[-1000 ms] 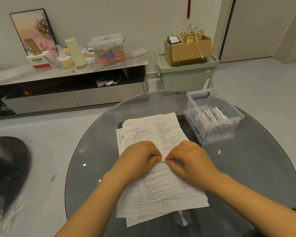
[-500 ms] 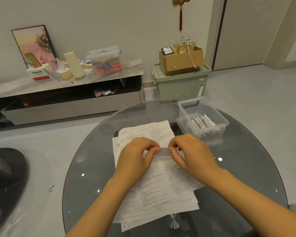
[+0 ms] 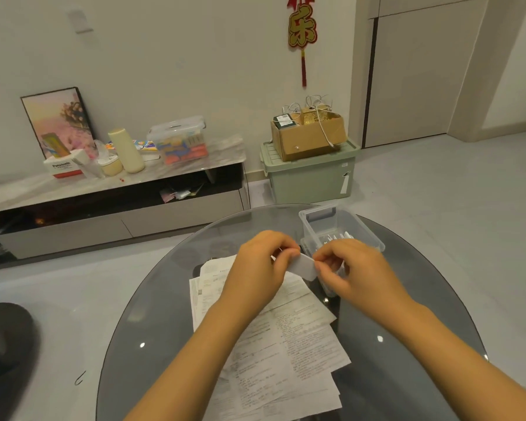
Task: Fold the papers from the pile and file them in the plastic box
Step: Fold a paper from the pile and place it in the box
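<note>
A small folded white paper (image 3: 302,267) is held in the air between both hands, above the far part of the paper pile (image 3: 286,344). My left hand (image 3: 260,262) pinches its left end and my right hand (image 3: 351,268) pinches its right end. The pile of printed sheets lies spread on the round glass table (image 3: 152,323). A clear plastic box (image 3: 359,232) stands just behind my right hand, with several folded papers (image 3: 339,237) standing upright inside; my right hand hides its near part.
Beyond the table stand a low TV cabinet (image 3: 113,189) with a clear container, a cup and a picture frame, and a green storage bin (image 3: 310,177) with a cardboard box on top. A dark object (image 3: 3,344) sits on the floor at left.
Both hands lifted the folded paper off the pile and carried it up and toward the plastic box. The camera tilted upward, showing more of the wall.
</note>
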A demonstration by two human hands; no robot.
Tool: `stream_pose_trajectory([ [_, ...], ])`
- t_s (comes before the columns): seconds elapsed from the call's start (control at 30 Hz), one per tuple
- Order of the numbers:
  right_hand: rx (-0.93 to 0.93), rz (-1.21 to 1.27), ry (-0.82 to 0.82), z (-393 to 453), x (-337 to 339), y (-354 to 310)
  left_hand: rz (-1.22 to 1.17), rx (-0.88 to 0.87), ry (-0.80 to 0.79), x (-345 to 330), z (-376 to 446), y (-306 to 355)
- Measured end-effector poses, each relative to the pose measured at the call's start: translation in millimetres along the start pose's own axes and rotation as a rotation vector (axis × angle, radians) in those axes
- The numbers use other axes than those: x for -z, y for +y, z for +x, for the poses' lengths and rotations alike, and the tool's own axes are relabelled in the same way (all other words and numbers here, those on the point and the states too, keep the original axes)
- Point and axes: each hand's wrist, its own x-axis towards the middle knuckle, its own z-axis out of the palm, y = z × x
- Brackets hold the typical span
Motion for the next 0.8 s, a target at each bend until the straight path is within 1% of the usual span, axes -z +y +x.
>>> stream_pose_trajectory([
  [0.17, -0.161, 0.059, 0.271, 11.2, 20.9, 8.7, -0.102, -0.068, 0.001, -16.1, 33.4, 23.1],
  [0.23, -0.215, 0.011, 0.36, 15.8, 28.9, 16.6, -0.107, -0.076, -0.047, -26.5, 43.1, 28.3],
  [0.33, -0.282, -0.059, 0.429, 21.2, 38.6, 32.1, -0.034, -0.099, -0.161, -44.4, 56.2, 28.3],
  [0.47, -0.351, -0.118, 0.403, 26.1, 40.8, 46.5, 0.165, -0.198, -0.343, -66.3, 68.4, 21.2],
  [0.6, -0.368, -0.154, 0.34, 27.1, 38.1, 49.8, 0.278, -0.303, -0.526, -79.6, 70.6, 16.0],
  [0.7, -0.385, -0.202, 0.309, 28.7, 38.1, 52.9, 0.312, -0.354, -0.593, -89.5, 73.8, 10.4],
  [0.8, -0.399, -0.254, 0.27, 30.1, 37.0, 53.7, 0.364, -0.401, -0.603, -93.8, 76.6, 8.5],
])
